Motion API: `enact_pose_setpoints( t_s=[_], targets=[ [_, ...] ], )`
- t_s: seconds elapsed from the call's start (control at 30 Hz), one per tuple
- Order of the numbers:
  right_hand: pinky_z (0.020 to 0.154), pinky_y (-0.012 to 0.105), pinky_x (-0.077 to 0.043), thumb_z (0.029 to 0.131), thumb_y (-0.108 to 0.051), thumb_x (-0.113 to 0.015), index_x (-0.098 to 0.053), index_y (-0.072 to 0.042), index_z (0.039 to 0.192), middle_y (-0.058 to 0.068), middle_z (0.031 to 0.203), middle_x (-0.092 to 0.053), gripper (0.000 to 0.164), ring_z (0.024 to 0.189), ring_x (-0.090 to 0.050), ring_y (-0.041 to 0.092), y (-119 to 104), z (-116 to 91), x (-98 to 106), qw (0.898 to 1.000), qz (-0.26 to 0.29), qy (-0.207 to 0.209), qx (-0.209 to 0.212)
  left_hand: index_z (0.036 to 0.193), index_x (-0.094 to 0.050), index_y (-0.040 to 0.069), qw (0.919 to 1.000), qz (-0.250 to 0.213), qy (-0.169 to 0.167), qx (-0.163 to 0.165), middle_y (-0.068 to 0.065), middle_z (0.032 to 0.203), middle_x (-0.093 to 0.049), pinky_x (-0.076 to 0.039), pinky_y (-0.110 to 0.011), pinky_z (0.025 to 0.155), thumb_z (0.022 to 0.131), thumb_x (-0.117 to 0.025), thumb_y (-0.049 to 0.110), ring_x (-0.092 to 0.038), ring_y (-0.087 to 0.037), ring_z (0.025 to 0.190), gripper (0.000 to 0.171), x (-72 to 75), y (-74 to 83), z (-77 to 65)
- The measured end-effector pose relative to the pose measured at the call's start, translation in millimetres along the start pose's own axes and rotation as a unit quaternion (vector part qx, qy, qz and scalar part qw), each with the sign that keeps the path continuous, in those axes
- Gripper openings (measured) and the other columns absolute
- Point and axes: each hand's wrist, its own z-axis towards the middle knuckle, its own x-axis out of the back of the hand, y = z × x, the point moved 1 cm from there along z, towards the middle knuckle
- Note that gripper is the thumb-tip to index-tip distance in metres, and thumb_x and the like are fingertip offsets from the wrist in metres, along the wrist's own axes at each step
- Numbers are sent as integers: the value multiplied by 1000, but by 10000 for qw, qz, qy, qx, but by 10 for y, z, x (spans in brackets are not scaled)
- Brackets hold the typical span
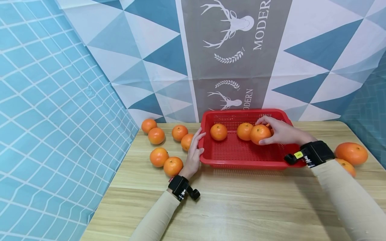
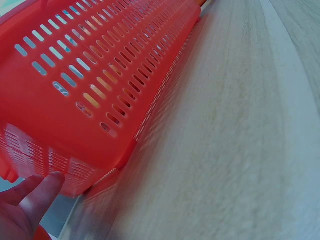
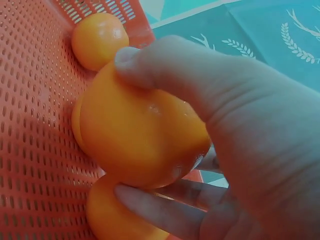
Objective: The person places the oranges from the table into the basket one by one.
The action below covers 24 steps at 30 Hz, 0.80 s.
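A red perforated plastic basket [image 1: 241,163] sits on the table against the back wall. My right hand [image 1: 284,132] holds an orange [image 1: 260,135] inside it, thumb on one side and fingers on the other, as the right wrist view also shows. Another orange [image 1: 244,131] lies just left of the held one, and a separate orange [image 1: 218,132] is near the basket's left end. Below the held fruit in the right wrist view is one more orange [image 3: 120,212], partly covered by fingers. At the basket's left rim, my left hand [image 1: 194,155] rests with extended fingers.
Several loose oranges [image 1: 158,157] lie on the wooden table [image 1: 241,204] left of the basket, some close beside my left hand. To the right, a larger orange fruit [image 1: 351,153] and another orange [image 1: 346,167] lie near my right forearm. Patterned cloth walls surround the table.
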Motion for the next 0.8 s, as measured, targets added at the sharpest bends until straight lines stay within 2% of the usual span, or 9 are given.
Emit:
enact_pose_setpoints(
  t_s=[0.13, 0.23, 0.47, 0.7, 0.8],
  targets=[
    [99, 47, -65, 88, -27, -95, -56, -8, 145, 21, 144, -64, 71, 131, -61, 38, -10, 5, -3, 9997, -166, -124, -86, 167, -42, -5, 10000, 11, -2, 15, -7, 191, -19, -20, -70, 142, 96, -40, -1, -19, -36, 177, 71, -6, -5, -4],
    [103, 53, -65, 87, -29, -96, -59, -9, 143, 21, 143, -68, 70, 130, -63, 38, -15, 16, -3, 9992, -317, -215, -119, 167, -42, -4, 10000, 29, 2, 34, -6, 191, -20, -20, -69, 143, 96, -39, -1, -19, -35, 177, 71, -4, -1, -11],
    [100, 51, -65, 85, -27, -98, -60, -10, 137, 19, 139, -69, 67, 126, -64, 34, -20, 35, 14, 9970, -491, -564, -208, 167, -42, -4, 10000, 32, -3, 60, -5, 191, -20, -21, -68, 143, 97, -39, -1, -19, -34, 177, 71, 1, 1, -15],
    [99, 43, -61, 83, -26, -98, -59, -11, 134, 13, 132, -71, 66, 122, -64, 28, -16, 60, 24, 9953, -636, -728, -119, 168, -41, -2, 9999, 15, -60, 122, -4, 191, -19, -24, -69, 142, 98, -38, 1, -19, -34, 177, 70, 10, 22, -5],
    [102, 48, -60, 83, -26, -98, -59, -12, 134, 12, 132, -71, 66, 123, -64, 28, -7, 75, 18, 9943, -654, -828, -141, 168, -42, -3, 9999, 13, -49, 112, -5, 191, -20, -23, -69, 142, 98, -39, 1, -19, -35, 177, 70, 11, 26, -4]
  ],
)
